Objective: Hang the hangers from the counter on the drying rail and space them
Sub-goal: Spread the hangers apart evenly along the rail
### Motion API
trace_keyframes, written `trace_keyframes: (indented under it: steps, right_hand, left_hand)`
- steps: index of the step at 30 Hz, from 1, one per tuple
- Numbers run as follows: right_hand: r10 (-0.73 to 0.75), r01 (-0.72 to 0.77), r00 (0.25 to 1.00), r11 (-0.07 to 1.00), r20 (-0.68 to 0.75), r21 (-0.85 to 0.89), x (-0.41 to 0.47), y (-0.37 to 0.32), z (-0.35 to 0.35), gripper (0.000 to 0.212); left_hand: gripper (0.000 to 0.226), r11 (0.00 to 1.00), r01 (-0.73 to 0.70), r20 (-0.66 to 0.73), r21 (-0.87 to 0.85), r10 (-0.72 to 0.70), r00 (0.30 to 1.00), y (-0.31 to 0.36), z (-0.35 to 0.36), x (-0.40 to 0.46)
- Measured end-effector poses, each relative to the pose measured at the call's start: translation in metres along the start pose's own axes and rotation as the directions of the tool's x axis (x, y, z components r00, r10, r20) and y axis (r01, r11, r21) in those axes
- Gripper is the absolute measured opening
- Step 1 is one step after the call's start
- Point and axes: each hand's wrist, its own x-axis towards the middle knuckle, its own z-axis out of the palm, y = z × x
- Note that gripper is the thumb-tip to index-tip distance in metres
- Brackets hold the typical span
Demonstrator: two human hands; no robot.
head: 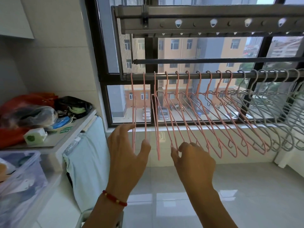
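The person is spacing the pink hangers (164,112) on the drying rail (205,76): left hand (128,148) fingers apart, touching two; right hand (192,155) pinching one, likely sliding it next.

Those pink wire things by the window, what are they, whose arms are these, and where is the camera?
No machine here: a person wears a camera on the head, so you look forward and down along their own bare arms. The pink wire things are clothes hangers, hooked in a row on a dark drying rail across the window, with grey hangers further right. The left hand, with a red bracelet at the wrist, touches the two leftmost hangers with open fingers. The right hand pinches the lower end of another pink hanger. At the left, a white counter holds bags and a small green and white box.
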Motion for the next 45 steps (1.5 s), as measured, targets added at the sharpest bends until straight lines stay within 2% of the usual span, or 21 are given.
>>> trace_keyframes:
  steps: [13, 20, 32, 35, 39, 45]
  right_hand:
    - [-0.008, 0.009, 0.998, 1.000, 0.070, -0.008, -0.004, -0.005, 0.006, 0.029]
    - [-0.032, 0.030, 0.998, 0.999, 0.045, 0.035, -0.009, -0.004, 0.000, 0.036]
    - [-0.059, 0.057, 0.998, 0.996, 0.024, 0.064, -0.010, 0.003, -0.004, 0.038]
    - [-0.034, 0.037, 0.999, 0.995, -0.034, 0.097, -0.010, 0.006, -0.007, 0.041]
    - [0.069, -0.038, 0.985, 0.980, -0.155, 0.197, 0.000, 0.019, -0.012, 0.039]
    - [0.122, -0.081, 0.974, 0.973, -0.189, 0.216, 0.012, 0.038, -0.013, 0.043]
  left_hand:
    - [0.060, 1.000, 0.016, 0.001, -0.011, -0.016, 1.000, 0.000, -0.005, -0.005]
    - [0.058, 1.000, 0.005, -0.006, -0.003, -0.005, 1.000, -0.001, -0.002, -0.007]
    - [0.058, 1.000, -0.009, 0.000, -0.015, 0.009, 1.000, 0.008, 0.002, -0.008]
    - [0.059, 1.000, -0.005, 0.004, -0.024, 0.005, 1.000, 0.010, 0.003, -0.008]
    - [0.058, 1.000, -0.011, 0.015, -0.019, 0.012, 1.000, 0.011, 0.004, -0.007]
    - [0.056, 1.000, -0.020, 0.033, -0.002, 0.020, 0.999, 0.016, 0.009, -0.007]
